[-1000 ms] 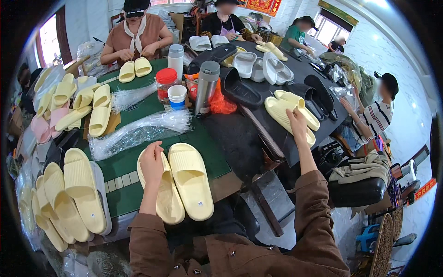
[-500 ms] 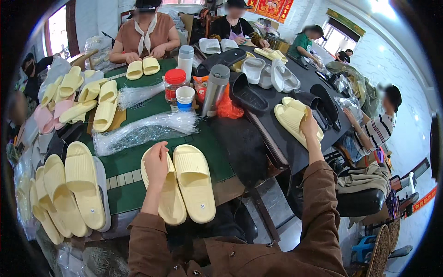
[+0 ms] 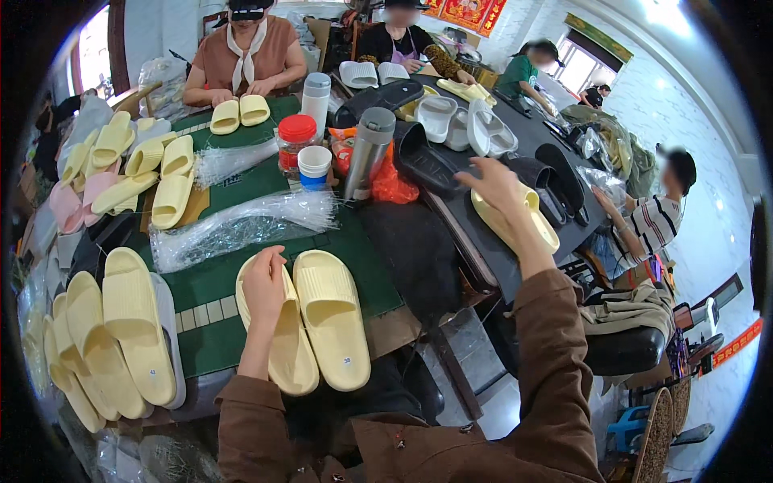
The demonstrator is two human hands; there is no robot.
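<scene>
A pair of pale yellow slippers lies side by side at the front edge of the table before me. Over the left slipper of that pair is my left hand, its fingers bent and pressed together; whether they pinch anything is hidden. The right slipper lies untouched beside it. On the dark table to the right, my right hand is raised with fingers spread above more yellow slippers, and nothing is in it. A black slipper lies just left of those fingertips.
Several yellow slippers lean in a row at left. Bundled clear plastic strands cross the green mat. A steel flask, paper cups and a red-lidded jar stand farther back. Several people work around the tables.
My right hand has let go of the yellow slipper at right and moved left, its fingers spreading. My left hand stays over the left slipper of the pair. The whole view shifts slightly.
</scene>
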